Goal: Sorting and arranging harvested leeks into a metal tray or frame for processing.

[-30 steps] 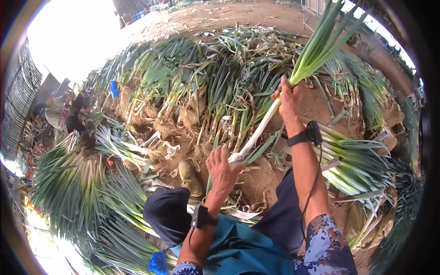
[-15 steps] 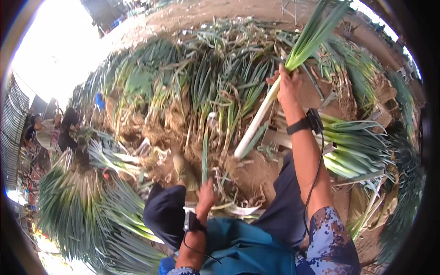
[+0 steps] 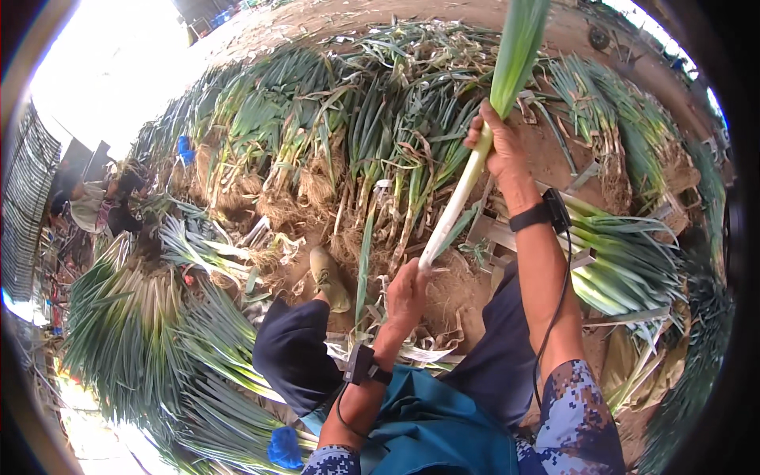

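A long leek [image 3: 463, 190] with a white shaft and green leaves slants up across my front. My right hand [image 3: 502, 149] is wrapped around it where white turns green. At its lower white end, my left hand [image 3: 407, 294] is closed on the tip; the fingertips are partly hidden. A loose green leaf strip [image 3: 365, 257] stands out apart from my left hand, beside my shoe [image 3: 329, 279]. To the right of my right forearm, a bundle of cleaned leeks [image 3: 621, 257] rests on a wooden rack [image 3: 625, 317].
A wide heap of unpeeled leeks [image 3: 317, 150] with rooty ends spreads ahead on the soil. More leeks [image 3: 131, 340] are piled at the left. Tied bundles [image 3: 613, 134] lie at the far right. Another person [image 3: 103, 202] is at the far left. Peeled scraps [image 3: 423, 351] litter the ground.
My left hand has moved up and right, from the leaf strip to the leek's lower end. The strip is now apart from it. My right hand still grips the leek, slightly lower.
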`<state>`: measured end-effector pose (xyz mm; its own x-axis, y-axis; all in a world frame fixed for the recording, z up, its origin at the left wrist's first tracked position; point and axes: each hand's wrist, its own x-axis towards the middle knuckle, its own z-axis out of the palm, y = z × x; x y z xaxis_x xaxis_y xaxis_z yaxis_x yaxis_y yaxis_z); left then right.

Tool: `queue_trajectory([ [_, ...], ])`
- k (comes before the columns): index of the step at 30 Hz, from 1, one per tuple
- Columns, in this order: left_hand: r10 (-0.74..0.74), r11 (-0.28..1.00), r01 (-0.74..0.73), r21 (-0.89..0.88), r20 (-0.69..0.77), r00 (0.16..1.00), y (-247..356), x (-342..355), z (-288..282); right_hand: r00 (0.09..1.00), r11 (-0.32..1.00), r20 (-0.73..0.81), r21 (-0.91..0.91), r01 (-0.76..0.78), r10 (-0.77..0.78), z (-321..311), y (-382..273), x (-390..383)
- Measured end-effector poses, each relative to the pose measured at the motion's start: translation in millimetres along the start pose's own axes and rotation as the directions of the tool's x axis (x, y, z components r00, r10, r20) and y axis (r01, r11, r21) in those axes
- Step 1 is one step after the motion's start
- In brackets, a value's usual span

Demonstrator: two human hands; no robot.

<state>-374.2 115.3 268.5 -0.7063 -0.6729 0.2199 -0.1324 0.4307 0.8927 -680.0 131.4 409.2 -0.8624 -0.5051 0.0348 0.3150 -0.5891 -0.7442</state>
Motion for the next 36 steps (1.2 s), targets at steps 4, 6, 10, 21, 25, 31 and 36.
queue_trajectory([
  [4,-0.104,0.995,0.104,0.003,0.069,0.992,0.2,6.2,0.5,0.999,0.999,0.000,0.015,-0.042,0.042,2.3,4.6,-4.2],
  [6,-0.141,0.981,0.158,-0.109,0.147,0.979,1.7,11.1,2.6,0.996,0.996,0.025,0.030,-0.081,0.081,4.0,6.2,-8.4],
  [10,-0.195,0.856,0.368,-0.363,0.433,0.880,-0.7,14.2,0.4,0.964,0.992,0.259,0.088,-0.090,0.064,4.6,-8.3,-13.9],
  [21,-0.378,0.765,0.426,-0.483,0.199,0.904,15.2,28.9,12.6,0.955,0.995,0.283,0.020,-0.101,0.092,3.1,-12.8,-38.2],
  [25,-0.174,0.897,0.228,-0.378,0.170,0.970,23.6,47.9,-1.5,0.989,0.998,0.133,-0.013,-0.062,0.063,-3.8,-18.2,-33.2],
  [31,-0.004,0.924,0.161,-0.346,0.413,0.911,37.4,50.7,18.1,0.997,0.993,0.066,-0.113,-0.029,0.036,-12.0,-17.1,-27.2],
  [36,-0.152,0.619,0.621,-0.481,0.702,0.695,24.0,17.9,-15.1,0.985,0.986,0.102,-0.107,-0.125,0.136,-21.3,-25.1,-18.0],
])
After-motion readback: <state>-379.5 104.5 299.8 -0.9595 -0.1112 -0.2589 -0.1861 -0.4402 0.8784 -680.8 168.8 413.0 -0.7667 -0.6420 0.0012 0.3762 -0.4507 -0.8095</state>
